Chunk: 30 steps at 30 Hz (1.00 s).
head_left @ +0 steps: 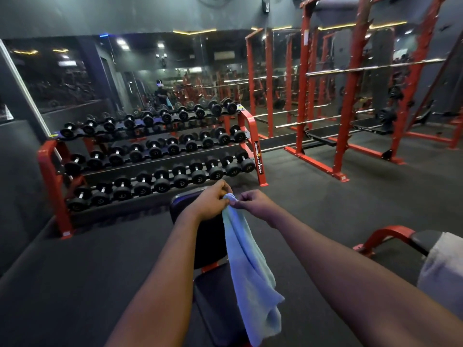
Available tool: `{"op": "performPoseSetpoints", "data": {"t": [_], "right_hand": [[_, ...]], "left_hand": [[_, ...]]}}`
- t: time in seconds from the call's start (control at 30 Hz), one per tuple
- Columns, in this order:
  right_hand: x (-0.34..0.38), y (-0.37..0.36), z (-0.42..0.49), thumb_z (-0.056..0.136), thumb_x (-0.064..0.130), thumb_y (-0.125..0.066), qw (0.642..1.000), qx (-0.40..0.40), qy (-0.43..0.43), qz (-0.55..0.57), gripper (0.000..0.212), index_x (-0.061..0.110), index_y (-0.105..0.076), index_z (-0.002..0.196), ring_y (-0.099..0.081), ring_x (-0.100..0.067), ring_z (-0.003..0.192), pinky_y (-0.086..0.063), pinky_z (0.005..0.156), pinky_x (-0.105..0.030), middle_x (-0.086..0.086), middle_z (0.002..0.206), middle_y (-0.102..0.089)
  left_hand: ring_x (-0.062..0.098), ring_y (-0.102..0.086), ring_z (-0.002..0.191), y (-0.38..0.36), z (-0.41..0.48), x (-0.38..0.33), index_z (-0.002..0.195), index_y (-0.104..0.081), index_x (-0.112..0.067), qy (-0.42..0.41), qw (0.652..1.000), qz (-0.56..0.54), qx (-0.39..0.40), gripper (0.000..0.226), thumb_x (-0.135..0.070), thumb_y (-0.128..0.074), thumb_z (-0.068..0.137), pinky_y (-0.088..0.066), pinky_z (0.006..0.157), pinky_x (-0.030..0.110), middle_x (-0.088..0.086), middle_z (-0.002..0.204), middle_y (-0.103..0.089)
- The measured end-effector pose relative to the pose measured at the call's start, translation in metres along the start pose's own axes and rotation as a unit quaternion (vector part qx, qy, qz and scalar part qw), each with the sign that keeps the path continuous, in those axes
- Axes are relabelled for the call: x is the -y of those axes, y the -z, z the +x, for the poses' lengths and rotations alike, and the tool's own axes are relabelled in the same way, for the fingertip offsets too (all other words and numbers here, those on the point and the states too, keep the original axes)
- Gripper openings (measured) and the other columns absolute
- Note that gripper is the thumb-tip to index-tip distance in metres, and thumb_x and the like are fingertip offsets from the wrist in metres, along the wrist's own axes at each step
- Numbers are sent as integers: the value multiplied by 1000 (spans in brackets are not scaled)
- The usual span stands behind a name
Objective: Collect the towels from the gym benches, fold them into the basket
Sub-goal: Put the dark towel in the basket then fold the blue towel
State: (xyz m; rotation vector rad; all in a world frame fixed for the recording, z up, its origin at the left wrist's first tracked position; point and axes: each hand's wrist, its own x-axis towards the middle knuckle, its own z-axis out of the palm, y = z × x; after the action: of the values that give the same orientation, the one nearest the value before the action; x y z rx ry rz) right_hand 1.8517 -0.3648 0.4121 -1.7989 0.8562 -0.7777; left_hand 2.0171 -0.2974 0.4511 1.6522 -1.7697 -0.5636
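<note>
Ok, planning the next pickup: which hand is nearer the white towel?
Right. The right hand is up-left of the white towel; the left hand farther left, both pinching the blue towel.

Rt edge cuts off grey towel (pixel 442 274); btm edge crops blue towel (pixel 248 266).

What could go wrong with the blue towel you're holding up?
1. The left hand and right hand only pinch the top of the blue towel, so it might slip and drop.
2. It hangs long and bunched over the black bench, so the fold could come out crooked.
3. A pale towel lies on the red-framed bench at the right and could be forgotten.
</note>
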Motion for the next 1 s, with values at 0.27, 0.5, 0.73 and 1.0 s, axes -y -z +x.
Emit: {"op": "performPoseSetpoints", "data": {"t": [0.27, 0.5, 0.73, 1.0], "right_hand": [[-14, 6, -12, 79, 17, -77, 995, 93, -25, 19, 14, 7, -67, 80, -56, -9, 79, -43, 76, -24, -1, 81, -62], [-35, -5, -32, 72, 26, -84, 970, 172, -125, -120, 26, 10, -76, 90, -56, -7, 79, -45, 76, -24, 8, 85, -66], [-69, -1, -48, 79, 32, -78, 833, 287, -271, -387, 28, 11, -66, 92, -42, -13, 57, -37, 51, -21, 0, 61, -51], [-79, 36, -32, 68, 33, -57, 847, -130, -378, -350, 55, 15, -58, 120, -61, -24, 113, -40, 99, -39, -5, 121, -64]], "left_hand": [[18, -67, 86, -3, 7, -5, 92, -65, -21, -9, 996, 77, -39, 5, -20, -64, 88, -54, 76, 31, 1, 89, -71], [21, -55, 72, 16, 10, -13, 91, -54, -6, -21, 953, 58, -296, 4, -6, -50, 90, -36, 65, 26, 6, 78, -61], [18, -42, 74, 53, -9, -6, 93, -45, -6, 28, 809, -16, -587, 9, -2, -37, 91, -27, 65, 22, 5, 86, -49], [37, -54, 93, 50, -27, 54, 100, -48, -3, 121, 768, 33, -628, 13, -8, -38, 94, -39, 78, 42, 19, 102, -57]]}}
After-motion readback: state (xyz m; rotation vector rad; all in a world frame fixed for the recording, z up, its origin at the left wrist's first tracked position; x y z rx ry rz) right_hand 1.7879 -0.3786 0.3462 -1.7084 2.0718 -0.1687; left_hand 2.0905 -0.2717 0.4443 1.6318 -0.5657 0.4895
